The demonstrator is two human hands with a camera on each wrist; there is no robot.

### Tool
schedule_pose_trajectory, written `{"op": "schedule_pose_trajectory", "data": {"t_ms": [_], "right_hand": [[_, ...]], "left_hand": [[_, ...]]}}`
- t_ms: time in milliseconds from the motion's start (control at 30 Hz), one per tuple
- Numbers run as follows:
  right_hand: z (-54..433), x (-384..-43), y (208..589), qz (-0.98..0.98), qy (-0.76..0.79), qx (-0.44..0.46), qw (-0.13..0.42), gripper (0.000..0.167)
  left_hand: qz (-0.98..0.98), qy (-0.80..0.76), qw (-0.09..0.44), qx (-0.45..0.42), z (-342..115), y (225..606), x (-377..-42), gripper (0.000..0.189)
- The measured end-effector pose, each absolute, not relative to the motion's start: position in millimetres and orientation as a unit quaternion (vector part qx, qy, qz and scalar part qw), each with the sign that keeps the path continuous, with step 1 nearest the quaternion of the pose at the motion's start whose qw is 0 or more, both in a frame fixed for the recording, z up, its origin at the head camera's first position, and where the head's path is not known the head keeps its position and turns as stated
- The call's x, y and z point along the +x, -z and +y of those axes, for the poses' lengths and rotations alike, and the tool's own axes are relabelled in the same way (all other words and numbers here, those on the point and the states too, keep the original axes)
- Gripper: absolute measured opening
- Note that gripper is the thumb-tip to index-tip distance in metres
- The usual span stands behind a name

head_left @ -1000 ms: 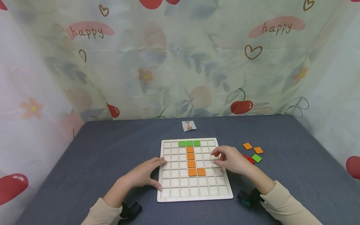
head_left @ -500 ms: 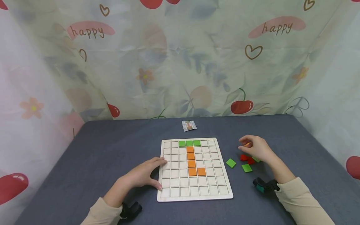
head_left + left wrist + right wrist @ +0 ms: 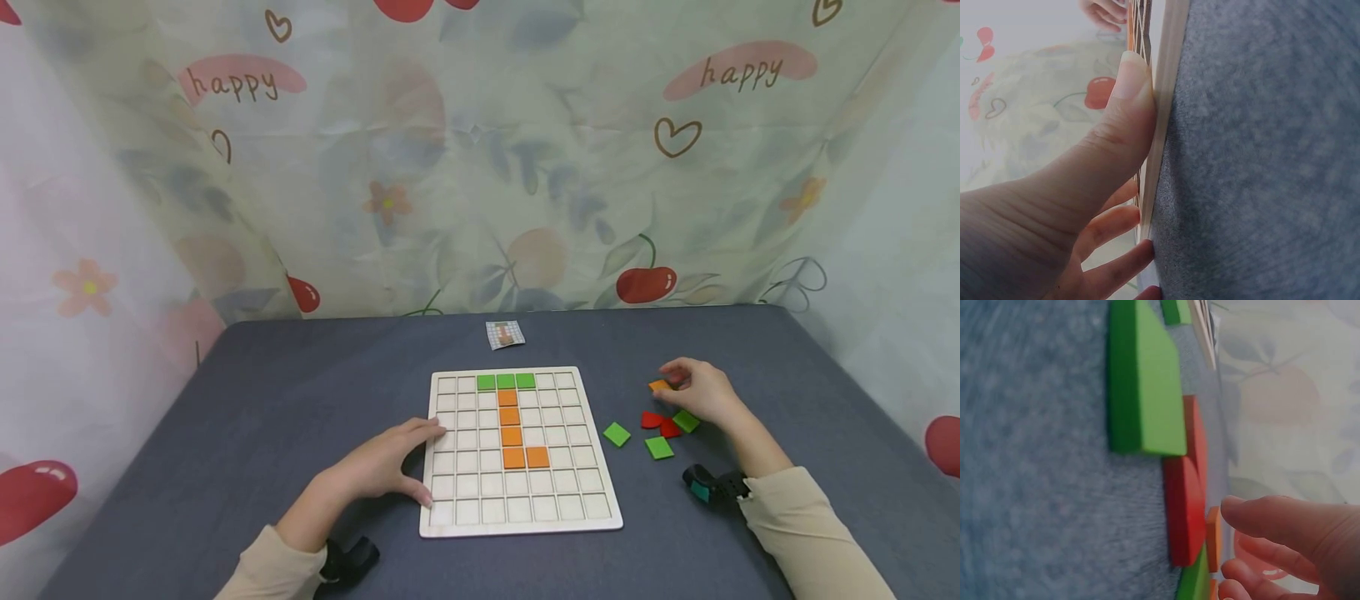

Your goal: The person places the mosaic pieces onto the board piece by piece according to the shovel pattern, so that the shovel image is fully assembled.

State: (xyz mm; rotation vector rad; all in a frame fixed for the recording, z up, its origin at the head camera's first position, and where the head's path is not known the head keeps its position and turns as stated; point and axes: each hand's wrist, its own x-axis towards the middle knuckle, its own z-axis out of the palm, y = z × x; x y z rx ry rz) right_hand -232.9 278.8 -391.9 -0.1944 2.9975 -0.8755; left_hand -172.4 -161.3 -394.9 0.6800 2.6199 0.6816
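Board (image 3: 492, 486) on dark tabletop (image 3: 300, 392), curtain (image 3: 480, 179) behind

Logged from my remote post: gridded board (image 3: 491, 510), pale, one; three green tiles (image 3: 506, 381) in its top row, five orange tiles (image 3: 511, 436) below. Left hand (image 3: 384, 465), touching the board's left edge. Right hand (image 3: 701, 392), beside one loose orange tile (image 3: 658, 386). Also loose, I count three green (image 3: 659, 448), two red (image 3: 670, 427). Beyond the board, one small card (image 3: 505, 334).
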Motion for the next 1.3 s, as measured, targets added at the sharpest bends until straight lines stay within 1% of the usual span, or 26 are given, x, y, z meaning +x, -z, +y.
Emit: {"op": "schedule_pose_trajectory", "data": {"t_ms": [367,800,1300], "right_hand": [[282.2,-237.6,395.5,0.960,0.275,-0.045,0.027,0.043],[280.5,-238.8,396.3,0.958,0.281,-0.035,0.044,0.037],[280.4,-239.6,396.8,0.958,0.282,-0.034,0.046,0.034]], "left_hand": [[0.923,-0.244,0.174,0.241,-162.3,396.7,-172.7,0.091],[0.922,-0.248,0.173,0.242,-162.8,397.5,-172.6,0.091],[0.921,-0.250,0.173,0.244,-162.3,394.9,-172.0,0.090]]}}
